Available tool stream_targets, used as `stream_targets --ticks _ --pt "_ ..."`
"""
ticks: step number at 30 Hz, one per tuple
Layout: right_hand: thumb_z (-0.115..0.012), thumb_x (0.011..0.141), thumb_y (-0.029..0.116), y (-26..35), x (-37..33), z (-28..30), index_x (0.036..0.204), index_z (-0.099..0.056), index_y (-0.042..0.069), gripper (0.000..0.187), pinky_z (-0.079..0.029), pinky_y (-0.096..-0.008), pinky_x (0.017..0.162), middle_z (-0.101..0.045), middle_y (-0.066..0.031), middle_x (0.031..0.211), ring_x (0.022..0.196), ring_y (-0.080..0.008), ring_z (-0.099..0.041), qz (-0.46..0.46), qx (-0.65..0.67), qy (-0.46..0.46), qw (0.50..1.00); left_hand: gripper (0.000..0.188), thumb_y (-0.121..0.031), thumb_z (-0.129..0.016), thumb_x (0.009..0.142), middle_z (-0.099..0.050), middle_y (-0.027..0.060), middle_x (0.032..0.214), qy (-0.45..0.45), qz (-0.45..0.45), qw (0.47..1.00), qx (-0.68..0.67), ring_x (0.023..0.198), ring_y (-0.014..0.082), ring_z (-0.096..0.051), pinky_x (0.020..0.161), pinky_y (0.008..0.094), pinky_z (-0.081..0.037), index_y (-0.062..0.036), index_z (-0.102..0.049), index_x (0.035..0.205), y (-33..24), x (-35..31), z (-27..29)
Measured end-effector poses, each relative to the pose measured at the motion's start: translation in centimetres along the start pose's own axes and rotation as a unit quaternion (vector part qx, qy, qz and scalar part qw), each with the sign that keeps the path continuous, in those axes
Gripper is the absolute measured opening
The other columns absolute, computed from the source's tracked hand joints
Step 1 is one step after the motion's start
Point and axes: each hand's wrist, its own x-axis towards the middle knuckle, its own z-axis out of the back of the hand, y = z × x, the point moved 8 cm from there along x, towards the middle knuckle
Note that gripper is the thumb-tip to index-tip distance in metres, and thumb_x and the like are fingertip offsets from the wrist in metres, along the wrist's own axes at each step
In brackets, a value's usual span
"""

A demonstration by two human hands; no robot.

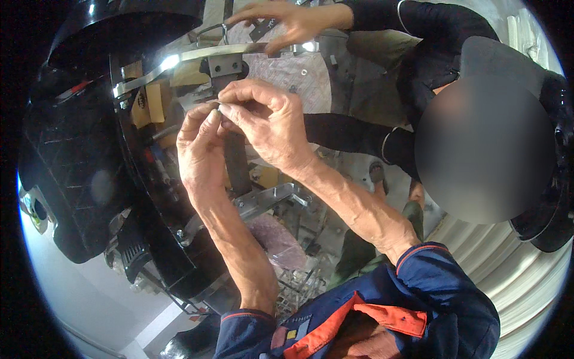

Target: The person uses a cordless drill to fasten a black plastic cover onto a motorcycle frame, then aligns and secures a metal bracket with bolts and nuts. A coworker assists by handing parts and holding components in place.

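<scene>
My left hand and my right hand meet near the middle of the view, fingertips almost touching. Both are closed in a pinch around something small and thin, mostly hidden by the fingers; I cannot make out its kind. Just beyond my fingertips is a dark metal block with two round holes. It sits beneath a long, curved, shiny metal bar. A dark upright strip runs down behind my wrists.
A co-worker's hand rests at the metal bar from the far right. Large black quilted padding fills the left side. A flat metal bracket lies below my hands, above a purplish wrapped piece and scattered small parts.
</scene>
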Motion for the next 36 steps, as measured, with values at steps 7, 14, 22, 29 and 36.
stream_targets --ticks 7,14,22,29,36 --pt "-0.069 0.086 -0.001 -1.5 -1.0 0.7 0.114 -0.064 -0.002 0.029 -0.056 -0.0255 0.067 -0.059 -0.0109 0.106 0.081 -0.0123 -0.063 -0.012 -0.045 -0.038 0.998 0.037 -0.005 -0.063 0.095 -0.068 0.0196 0.113 -0.023 -0.068 0.997 0.041 0.101 0.0252 -0.067 0.093 0.0357 -0.053 0.0070 -0.057 0.129 -4.0 1.6 3.5" --pt "-0.072 0.085 0.013 -8.1 0.8 4.2 0.116 -0.063 -0.008 0.039 -0.057 -0.0361 0.083 -0.072 -0.0186 0.102 0.096 -0.0254 -0.071 -0.130 -0.239 -0.029 0.962 0.045 -0.004 -0.063 0.096 -0.063 0.0168 0.127 -0.127 -0.049 0.986 0.092 0.109 0.0251 -0.064 0.094 0.0361 -0.053 -0.0013 -0.051 0.139 -1.1 8.7 9.1" --pt "-0.076 0.084 0.012 -9.2 0.9 1.7 0.123 -0.057 -0.011 0.049 -0.060 -0.0348 0.075 -0.071 -0.0211 0.102 0.090 -0.0242 -0.072 -0.181 -0.158 0.033 0.970 0.038 -0.013 -0.066 0.096 -0.068 0.0059 0.110 -0.125 0.053 0.988 0.078 0.090 0.0160 -0.066 0.073 0.0270 -0.052 -0.0042 -0.057 0.132 3.1 11.1 10.2" --pt "-0.072 0.085 0.004 -9.9 0.5 0.3 0.126 -0.055 -0.011 0.047 -0.065 -0.0353 0.064 -0.069 -0.0222 0.111 0.092 -0.0244 -0.071 -0.269 -0.067 0.042 0.960 0.041 -0.012 -0.068 0.095 -0.067 0.0048 0.109 -0.153 0.067 0.983 0.075 0.079 0.0112 -0.062 0.063 0.0230 -0.047 -0.0028 -0.057 0.132 3.2 10.7 10.1" --pt "-0.070 0.083 -0.004 -9.2 0.8 1.0 0.116 -0.062 -0.006 0.034 -0.064 -0.0380 0.054 -0.072 -0.0208 0.099 0.079 -0.0283 -0.073 -0.190 -0.125 0.014 0.974 0.038 -0.010 -0.066 0.096 -0.068 0.0063 0.113 -0.051 0.067 0.996 0.002 0.082 0.0089 -0.063 0.064 0.0214 -0.049 -0.0016 -0.057 0.132 4.3 11.7 8.3"
